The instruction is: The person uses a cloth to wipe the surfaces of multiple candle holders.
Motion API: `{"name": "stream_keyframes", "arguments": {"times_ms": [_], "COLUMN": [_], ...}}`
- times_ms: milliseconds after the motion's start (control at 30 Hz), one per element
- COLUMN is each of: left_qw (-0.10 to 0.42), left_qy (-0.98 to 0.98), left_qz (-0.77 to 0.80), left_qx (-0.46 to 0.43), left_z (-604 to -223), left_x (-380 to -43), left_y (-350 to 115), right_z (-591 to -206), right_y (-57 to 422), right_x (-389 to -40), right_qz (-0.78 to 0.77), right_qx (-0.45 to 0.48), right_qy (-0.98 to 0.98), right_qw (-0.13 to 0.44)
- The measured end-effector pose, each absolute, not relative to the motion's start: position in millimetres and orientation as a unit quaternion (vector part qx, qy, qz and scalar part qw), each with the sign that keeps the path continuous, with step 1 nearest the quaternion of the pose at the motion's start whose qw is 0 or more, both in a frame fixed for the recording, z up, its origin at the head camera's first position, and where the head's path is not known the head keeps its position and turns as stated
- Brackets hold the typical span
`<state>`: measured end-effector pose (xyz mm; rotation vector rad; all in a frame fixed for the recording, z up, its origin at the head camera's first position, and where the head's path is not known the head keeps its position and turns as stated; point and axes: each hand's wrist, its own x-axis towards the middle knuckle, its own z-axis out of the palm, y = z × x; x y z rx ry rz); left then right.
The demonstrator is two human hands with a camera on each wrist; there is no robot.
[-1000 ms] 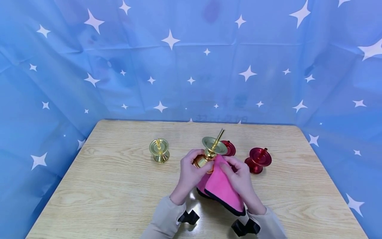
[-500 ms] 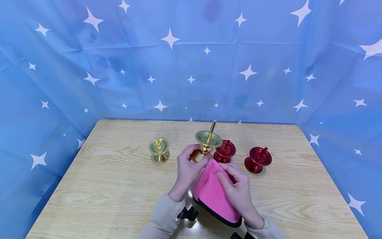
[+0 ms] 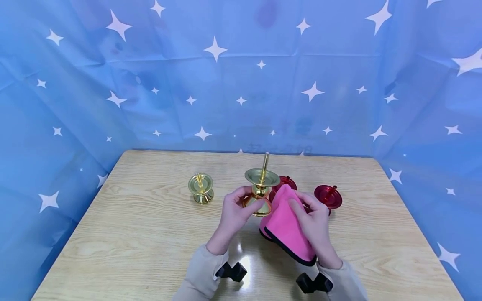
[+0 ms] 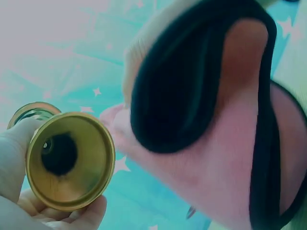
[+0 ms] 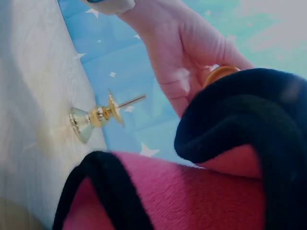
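Note:
My left hand [image 3: 237, 210] grips a gold candle holder [image 3: 260, 177] by its flared base, above the table and nearly upright, its spike pointing up. The left wrist view looks into the hollow underside of that base [image 4: 86, 177], with fingers curled under its rim. To the right, my right hand [image 3: 314, 217] pinches a pink cloth [image 3: 288, 221] with black edging, which hangs down in folds. The cloth's top corner stands close beside the gold base. In the right wrist view the cloth [image 5: 192, 191] covers most of the held candle holder.
A second gold candle holder [image 3: 201, 188] stands on the wooden table [image 3: 132, 234] to the left. Two red candle holders stand behind and right of my hands: one [image 3: 285, 182] partly hidden by the cloth, the other [image 3: 328, 195] partly behind my right hand. A blue star-patterned curtain [image 3: 241, 83] hangs behind.
The gold candle holder has shifted left and tilted more upright in my left hand. My right hand has drawn the cloth off the base, to the right.

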<state>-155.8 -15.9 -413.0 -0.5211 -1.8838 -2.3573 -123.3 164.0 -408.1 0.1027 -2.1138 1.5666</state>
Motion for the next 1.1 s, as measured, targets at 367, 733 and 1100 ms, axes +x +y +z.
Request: {"name": "stream_keyframes", "arguments": {"times_ms": [367, 733, 1100], "left_qw": [-0.016, 0.013, 0.103], "left_qy": [-0.591, -0.622, -0.696], "left_qz": [-0.794, -0.775, -0.700], "left_qx": [-0.144, -0.111, -0.124], "left_z": [-416.6, -419.9, -419.5], "left_x": [-157.1, -159.8, -154.1], "left_y": [-14.3, -13.1, -5.4], "right_z": [-397.2, -385.6, -403.6], "right_y": [171.7, 161.3, 150.0], "right_x": [-126.7, -122.8, -124.2], "right_qz": [0.542, 0.555, 0.473], "right_qx": [0.249, 0.117, 0.162], "right_qy": [-0.785, -0.789, -0.819], "right_qw": [0.166, 0.237, 0.282]}}
